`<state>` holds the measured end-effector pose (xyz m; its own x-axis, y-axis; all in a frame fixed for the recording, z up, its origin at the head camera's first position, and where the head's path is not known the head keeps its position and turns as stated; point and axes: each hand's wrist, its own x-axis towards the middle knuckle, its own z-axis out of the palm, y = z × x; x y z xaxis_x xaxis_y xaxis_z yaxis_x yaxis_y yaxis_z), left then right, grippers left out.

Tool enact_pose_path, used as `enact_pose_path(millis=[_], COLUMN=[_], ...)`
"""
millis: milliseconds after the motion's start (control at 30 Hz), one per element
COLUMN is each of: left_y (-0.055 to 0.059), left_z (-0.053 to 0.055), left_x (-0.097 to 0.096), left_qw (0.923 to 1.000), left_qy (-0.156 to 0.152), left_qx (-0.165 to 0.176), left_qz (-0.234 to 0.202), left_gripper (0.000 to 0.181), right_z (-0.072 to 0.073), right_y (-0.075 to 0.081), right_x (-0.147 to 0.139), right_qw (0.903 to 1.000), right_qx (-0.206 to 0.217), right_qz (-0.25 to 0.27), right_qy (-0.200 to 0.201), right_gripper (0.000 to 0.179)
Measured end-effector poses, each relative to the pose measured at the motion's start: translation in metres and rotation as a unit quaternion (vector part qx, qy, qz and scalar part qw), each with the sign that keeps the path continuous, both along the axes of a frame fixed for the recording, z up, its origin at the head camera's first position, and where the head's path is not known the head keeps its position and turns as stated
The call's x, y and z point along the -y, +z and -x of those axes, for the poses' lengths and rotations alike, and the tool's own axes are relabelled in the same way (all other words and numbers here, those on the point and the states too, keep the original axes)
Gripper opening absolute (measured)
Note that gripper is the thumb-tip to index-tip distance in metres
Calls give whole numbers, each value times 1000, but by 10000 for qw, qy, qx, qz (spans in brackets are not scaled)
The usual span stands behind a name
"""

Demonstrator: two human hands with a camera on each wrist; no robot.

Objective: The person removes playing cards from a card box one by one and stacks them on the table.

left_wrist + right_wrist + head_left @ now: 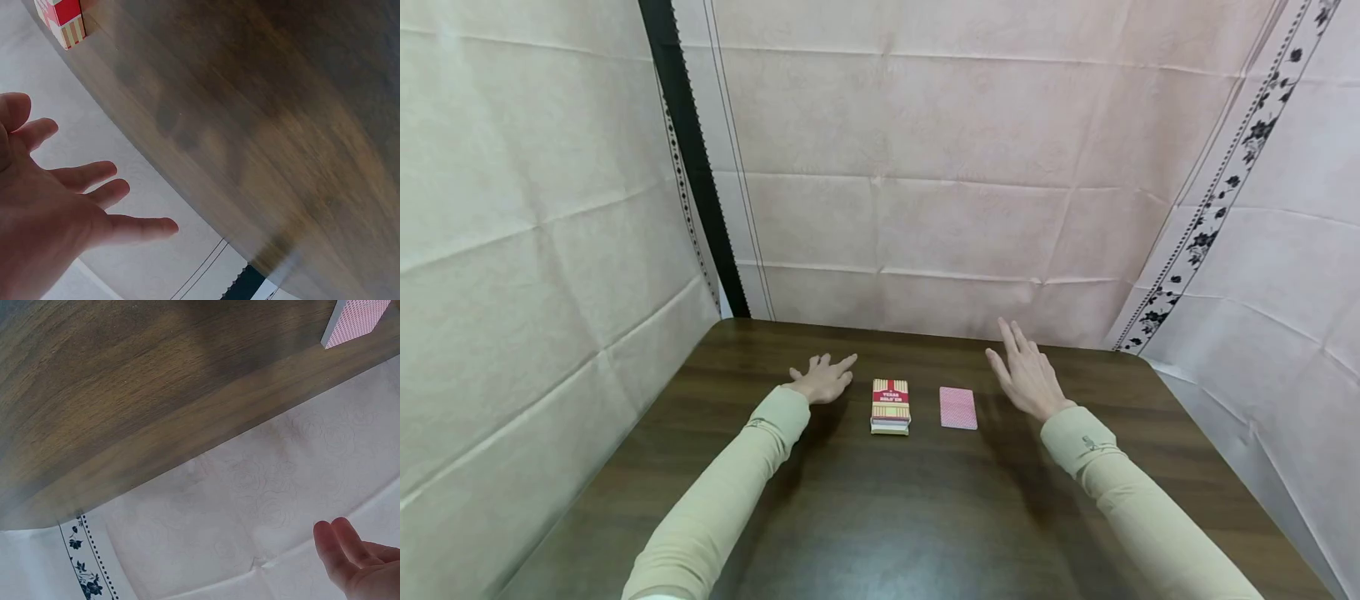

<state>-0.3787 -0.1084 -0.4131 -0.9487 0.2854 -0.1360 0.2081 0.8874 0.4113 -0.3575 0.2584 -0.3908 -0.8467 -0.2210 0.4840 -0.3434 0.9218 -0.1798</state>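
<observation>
A red and yellow striped card box [891,404], lettered "Texas Hold'em", lies near the middle of the dark wooden table. Just right of it sits a squared deck of playing cards [958,408] with a pink patterned back. My left hand [823,380] hovers left of the box, fingers spread and holding nothing; in the left wrist view, a corner of the card box [65,22] shows at the top. To the right of the deck, my right hand [1027,377] is raised with its fingers extended, also holding nothing. The deck [357,322] appears at the right wrist view's upper corner.
The wooden table [865,517] has rounded far corners. Pale creased cloth [955,225] hangs behind it and along both sides. A black strip [700,158] runs down the cloth at the left, and a floral border [1202,242] at the right.
</observation>
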Motion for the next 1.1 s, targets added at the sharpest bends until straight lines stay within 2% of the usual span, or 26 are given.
enact_pose_path(millis=[133, 233, 400, 600, 700, 767, 867, 967, 1000, 1100], left_y=[-3, -6, -12, -24, -28, -30, -31, -32, -32, -33], left_z=[2, 4, 6, 6, 4, 4, 4, 5, 5, 8], left_x=[-2, -8, -23, -45, -53, -57, -62, -66, -68, -73], left_qw=[9990, 9943, 9775, 9577, 9363, 9168, 8832, 8561, 8494, 8389], left_qy=[-259, -654, -1342, -1747, -1985, -2162, -2394, -2575, -2629, -2747], left_qx=[-362, -706, -1128, -1263, -1484, -1703, -2100, -2373, -2422, -2439], left_qz=[91, 468, 1170, 1905, 2488, 2893, 3442, 3800, 3882, 4016], left_gripper=[56, 66, 78, 83, 90, 92, 91, 91, 91, 88], right_z=[0, 0, 0, -1, -1, -2, -2, -3, -3, -3], right_y=[-1, -1, -2, -8, -11, -12, -13, -15, -16, -17], right_x=[-1, -3, -5, -5, -5, -4, -4, -5, -6, -7], right_qw=[10000, 10000, 10000, 10000, 9999, 9999, 9997, 9996, 9995, 9996], right_qx=[-17, -3, 25, 78, 106, 142, 216, 266, 277, 243], right_qz=[6, -37, -17, -28, -69, -79, -103, -122, -124, -129], right_qy=[-15, -15, -53, -35, -8, 0, -8, -1, -4, 20], right_gripper=[62, 62, 63, 64, 63, 63, 64, 64, 64, 63])
